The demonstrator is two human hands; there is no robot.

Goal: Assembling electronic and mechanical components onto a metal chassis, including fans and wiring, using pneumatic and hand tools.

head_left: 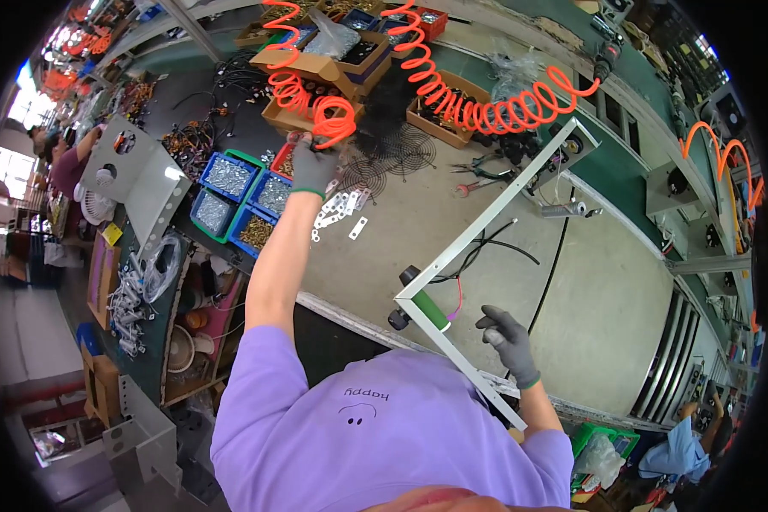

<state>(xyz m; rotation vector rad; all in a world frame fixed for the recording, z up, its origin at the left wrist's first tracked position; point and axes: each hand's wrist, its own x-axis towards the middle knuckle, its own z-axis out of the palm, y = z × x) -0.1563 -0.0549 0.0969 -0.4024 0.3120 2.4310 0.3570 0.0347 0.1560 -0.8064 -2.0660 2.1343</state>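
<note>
My left hand (314, 169), in a grey glove, reaches forward to the far side of the bench. Its fingertips are at the red bin (283, 160) of small brass-coloured parts, beside an orange coiled hose (333, 124); whether they hold anything is unclear. My right hand (509, 341), gloved too, hovers near the front edge with its fingers loosely bent and apart, nothing visible in it. Left of it stands an angled metal frame (478, 226) with black knobs (399, 318) and a green part (429, 309) at its corner. Flat white plates (358, 228) lie near my left wrist.
Blue bins (229, 177) of screws stand left of my left hand. Black wire guards (410, 152), pliers (486, 173) and a black cable (486, 241) lie on the bench. Open cardboard boxes (448, 107) stand farther back. A bent sheet-metal panel (136, 183) stands at left. Other people work at both sides.
</note>
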